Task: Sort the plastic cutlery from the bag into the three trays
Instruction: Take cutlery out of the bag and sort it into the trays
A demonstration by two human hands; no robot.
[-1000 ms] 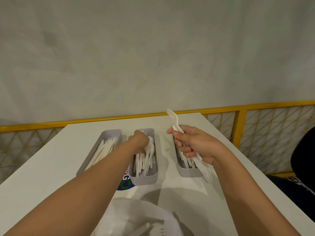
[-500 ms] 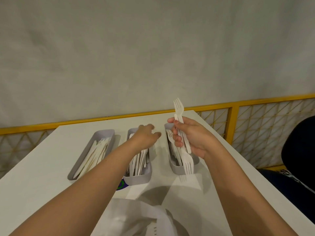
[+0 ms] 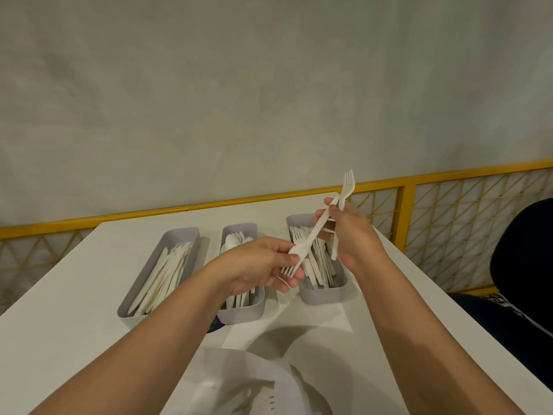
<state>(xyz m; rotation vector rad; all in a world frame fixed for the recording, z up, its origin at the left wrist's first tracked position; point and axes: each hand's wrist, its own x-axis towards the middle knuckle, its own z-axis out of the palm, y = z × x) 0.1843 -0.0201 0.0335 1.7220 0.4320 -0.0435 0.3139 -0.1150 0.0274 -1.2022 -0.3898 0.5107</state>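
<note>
Three grey trays stand side by side on the white table. The left tray (image 3: 143, 283) holds knives, the middle tray (image 3: 258, 307) spoons, the right tray (image 3: 341, 290) forks. My right hand (image 3: 350, 235) holds two white forks above the right tray; one upright fork (image 3: 345, 190) points its tines up. My left hand (image 3: 263, 266) pinches the tine end of the other fork (image 3: 308, 238), which slants between both hands. The white plastic bag (image 3: 248, 384) lies at the near edge with cutlery inside.
A yellow-framed lattice railing (image 3: 404, 211) runs behind and to the right of the table. A dark-clothed person (image 3: 520, 274) sits at the right edge. A plain grey wall fills the background. A purple-green print on the bag (image 3: 216, 324) shows under the middle tray.
My left hand left the spoon tray and moved right to take the tine end of one fork. My right hand rose and tilted the forks.
</note>
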